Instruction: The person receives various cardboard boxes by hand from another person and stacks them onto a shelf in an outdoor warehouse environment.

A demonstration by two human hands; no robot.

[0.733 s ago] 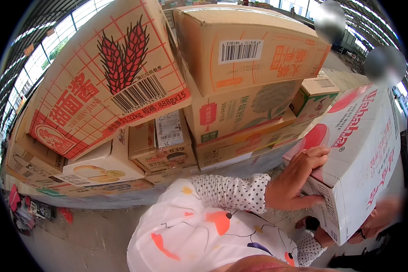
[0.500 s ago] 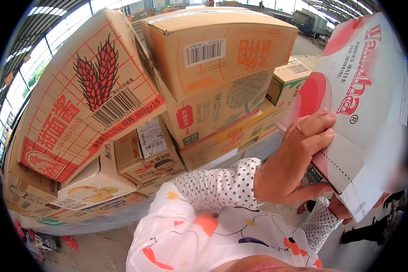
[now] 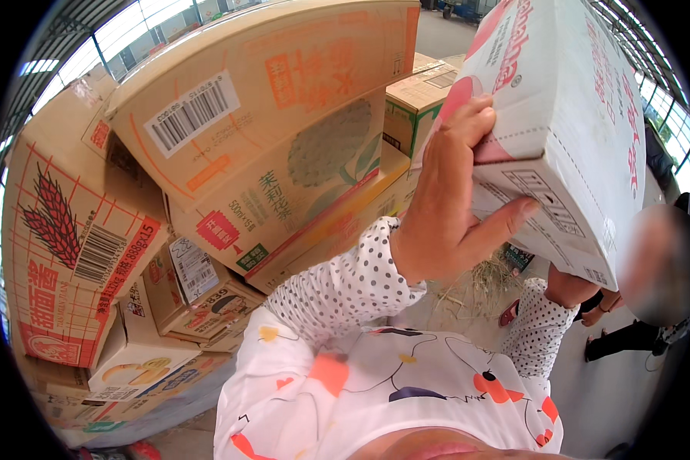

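Beside the box stack's (image 3: 261, 84) right edge, a white carton (image 3: 571, 107) appears higher than moments earlier — bringing it level with the upper boxes. The left hand (image 3: 456, 195) clamps fingers and thumb over its near edge; the right hand (image 3: 569, 288) apparently supports beneath — fingers hidden.

Above the right hand (image 3: 571, 290), the carton (image 3: 563, 115) is white with pinkish-red lettering; both sleeves (image 3: 333, 268) are white with dark polka dots; below the hands, the top (image 3: 360, 399) is white with orange, yellow and navy motifs; left of the left hand (image 3: 452, 203), the upper box (image 3: 249, 126) is tan printed orange, the lower box (image 3: 280, 203) tan, green and red; farther left, a third box (image 3: 80, 268) is tan, red-gridded, with red wheat ears.
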